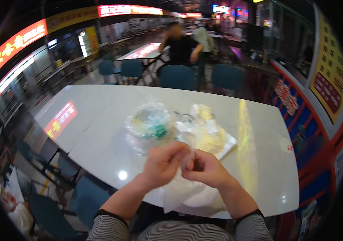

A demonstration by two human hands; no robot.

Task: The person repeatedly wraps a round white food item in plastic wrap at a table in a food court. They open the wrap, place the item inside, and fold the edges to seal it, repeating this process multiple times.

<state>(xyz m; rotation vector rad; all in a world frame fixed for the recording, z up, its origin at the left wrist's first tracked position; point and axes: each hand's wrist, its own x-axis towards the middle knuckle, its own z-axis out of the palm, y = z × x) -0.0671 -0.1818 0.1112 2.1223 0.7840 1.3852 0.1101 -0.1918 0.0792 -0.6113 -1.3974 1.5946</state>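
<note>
Both my left hand [164, 164] and my right hand [206, 168] pinch a thin white plastic bag [179, 189] between them, above the near part of a white table [99, 126]. The bag hangs below my fingers toward the table's near edge. Beyond my left hand stands a round container wrapped in clear plastic [148, 120], with a green patch on its side. Past my right hand lies a flat white and yellow paper or plastic packet [213, 135], touching crumpled white plastic. What the bag holds, if anything, cannot be seen.
Blue chairs [177, 76] stand at the far side, and more [88, 192] at the near left. A person in black [180, 48] sits at another table [144, 51] beyond. A round sticker [285, 145] is on the tabletop at right. A counter with red and blue panels [304, 129] runs along the right.
</note>
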